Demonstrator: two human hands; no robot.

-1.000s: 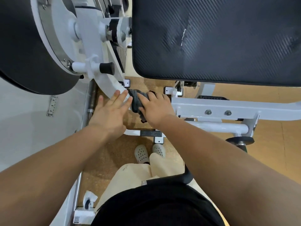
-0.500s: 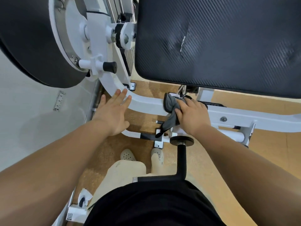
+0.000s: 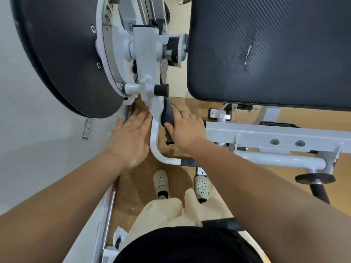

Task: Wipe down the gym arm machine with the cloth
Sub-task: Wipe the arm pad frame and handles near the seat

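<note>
1. Cloth point(image 3: 168, 115), dark grey and bunched up, is lying against the inner side of the curved white bar point(image 3: 154, 137) of the arm machine, just below the black-capped peg point(image 3: 161, 90).
2. The right hand point(image 3: 185, 130) is gripping the cloth, its fingers curling over the fabric and pressing it onto the bar, while a loose end is hanging down below the hand.
3. The left hand point(image 3: 129, 137) is resting on the outer side of the same bar, its fingers lying straight and close together, with the fingertips touching the white metal.
4. A large black pad point(image 3: 275, 54) is filling the upper right, sitting above a white frame beam point(image 3: 256, 133) that is carrying two bolts.
5. A round black disc point(image 3: 62, 54) is sitting at the upper left, next to the pale wall point(image 3: 28, 149).
6. The person is standing on a brown floor point(image 3: 136, 186), wearing pale perforated shoes point(image 3: 161, 182), almost directly beneath the two hands.
</note>
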